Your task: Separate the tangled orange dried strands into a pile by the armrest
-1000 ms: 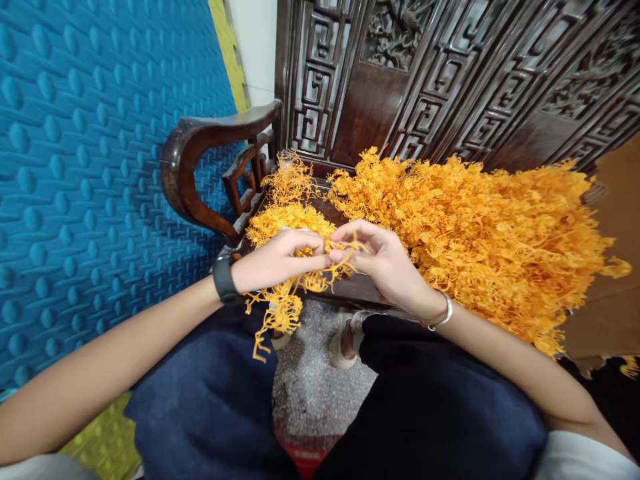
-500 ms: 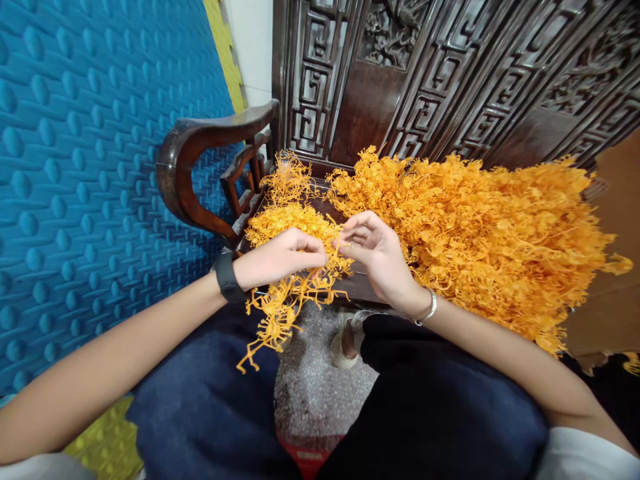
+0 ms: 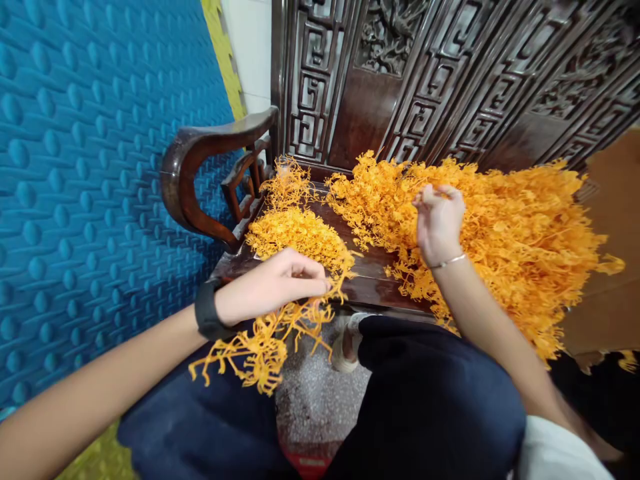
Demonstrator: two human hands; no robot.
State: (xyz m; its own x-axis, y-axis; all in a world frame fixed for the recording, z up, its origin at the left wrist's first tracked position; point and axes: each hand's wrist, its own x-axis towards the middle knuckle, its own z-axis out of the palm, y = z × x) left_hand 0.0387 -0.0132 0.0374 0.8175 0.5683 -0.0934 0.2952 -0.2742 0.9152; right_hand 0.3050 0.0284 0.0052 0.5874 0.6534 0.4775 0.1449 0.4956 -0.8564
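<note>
My left hand [image 3: 273, 288] is closed on a bunch of orange plastic sprigs [image 3: 260, 340] that hangs down over my lap. My right hand [image 3: 439, 220] is out over the big heap of orange sprigs [image 3: 505, 233] on the dark wooden bench seat [image 3: 367, 277]; its fingers are curled into the heap, pinching strands. A smaller pile of orange sprigs [image 3: 295, 233] lies on the seat just beyond my left hand. A black band is on my left wrist, a silver bangle on my right.
The carved dark wood bench back [image 3: 450, 73] rises behind the heaps, and its curved armrest [image 3: 200, 167] stands at the left. A blue padded wall [image 3: 90, 167] fills the left side. My knees in dark trousers and a speckled floor [image 3: 315, 400] lie below.
My right hand has left my left hand and moved up and right into the big heap. My left hand has dropped slightly with its bunch.
</note>
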